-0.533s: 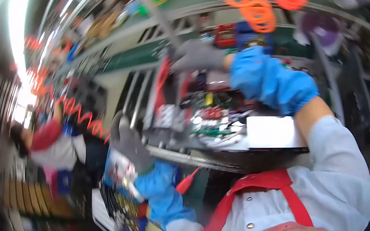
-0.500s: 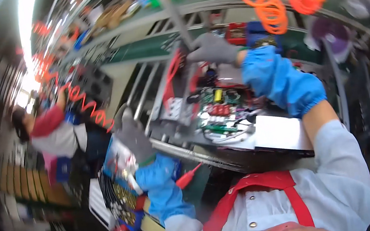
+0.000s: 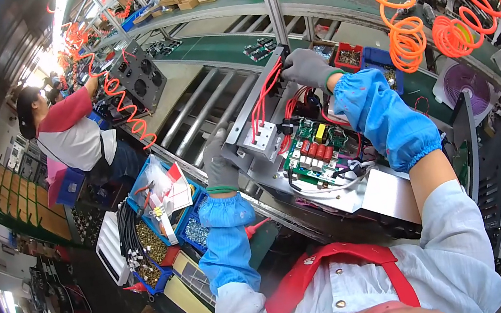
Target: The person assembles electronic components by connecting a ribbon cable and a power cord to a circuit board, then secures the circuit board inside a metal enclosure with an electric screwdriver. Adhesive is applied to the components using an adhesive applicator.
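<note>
A grey metal panel (image 3: pixel 248 129) with a white breaker block (image 3: pixel 264 137) and red wires stands at the left side of an open chassis. My left hand (image 3: pixel 220 164), in a grey glove, is closed at the panel's near left end. At the far end, my right hand (image 3: pixel 310 68), gloved the same way, has its fingers wrapped round the panel's edge; their tips are partly hidden. Inside the chassis, right of the panel, lies a green circuit board (image 3: pixel 318 153) with red and yellow parts. A white metal plate (image 3: pixel 387 195) is at the near right.
Metal rollers (image 3: pixel 201 109) run along the left. Blue bins of screws (image 3: pixel 195 231) and black cables (image 3: pixel 132 229) stand at the near left. Orange coiled hoses (image 3: pixel 406 36) hang at the right, near a purple fan (image 3: pixel 467 88). A co-worker (image 3: pixel 74 128) works at the far left.
My left hand has moved right, from over the blue bin to the panel's near end. My right hand stays at the far end. The whole view has shifted and sharpened.
</note>
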The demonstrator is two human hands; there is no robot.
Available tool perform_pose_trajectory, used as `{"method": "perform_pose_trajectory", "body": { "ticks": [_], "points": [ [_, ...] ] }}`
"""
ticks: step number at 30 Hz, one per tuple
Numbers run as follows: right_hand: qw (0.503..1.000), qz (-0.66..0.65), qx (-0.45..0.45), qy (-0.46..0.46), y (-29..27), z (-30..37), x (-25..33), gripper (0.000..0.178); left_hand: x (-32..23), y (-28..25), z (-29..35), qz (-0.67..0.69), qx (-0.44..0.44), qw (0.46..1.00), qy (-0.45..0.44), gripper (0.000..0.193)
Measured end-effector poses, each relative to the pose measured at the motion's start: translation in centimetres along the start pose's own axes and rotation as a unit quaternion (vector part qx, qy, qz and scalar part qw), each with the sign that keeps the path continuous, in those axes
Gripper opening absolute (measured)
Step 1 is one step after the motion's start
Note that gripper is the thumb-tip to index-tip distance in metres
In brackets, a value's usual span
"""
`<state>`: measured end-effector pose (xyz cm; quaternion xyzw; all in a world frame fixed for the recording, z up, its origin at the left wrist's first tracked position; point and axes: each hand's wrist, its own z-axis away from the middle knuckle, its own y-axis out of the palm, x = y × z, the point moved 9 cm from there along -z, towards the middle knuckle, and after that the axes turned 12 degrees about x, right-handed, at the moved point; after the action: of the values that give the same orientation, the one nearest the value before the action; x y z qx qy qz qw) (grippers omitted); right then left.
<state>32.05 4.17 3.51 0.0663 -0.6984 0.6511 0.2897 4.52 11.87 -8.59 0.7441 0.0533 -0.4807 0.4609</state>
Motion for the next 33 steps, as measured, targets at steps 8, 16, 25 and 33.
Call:
{"method": "perform_pose_trajectory", "body": {
  "ticks": [8, 16, 25, 33],
  "points": [
    [0.998, 0.045, 0.006, 0.034, 0.5, 0.0, 0.9, 0.031, -0.6, 0.9, 0.6, -0.054, 0.011, 0.998, -0.023, 0.034],
    [0.985, 0.007, 0.064, -0.161, 2.6, -3.1, 0.4, 0.029, -2.7, 2.0, 1.1, -0.370, 0.073, 0.918, 0.125, 0.038],
    [0.991, -0.128, 0.037, -0.008, 1.6, -1.5, -0.8, 0.031, -1.8, 1.7, 1.4, -0.033, -0.033, 0.998, 0.038, 0.028],
    [0.994, -0.099, 0.040, -0.021, 2.8, -3.4, -2.4, 0.039, -2.3, 2.9, 1.2, -0.056, -0.004, 0.997, 0.057, 0.025]
  ]
}}
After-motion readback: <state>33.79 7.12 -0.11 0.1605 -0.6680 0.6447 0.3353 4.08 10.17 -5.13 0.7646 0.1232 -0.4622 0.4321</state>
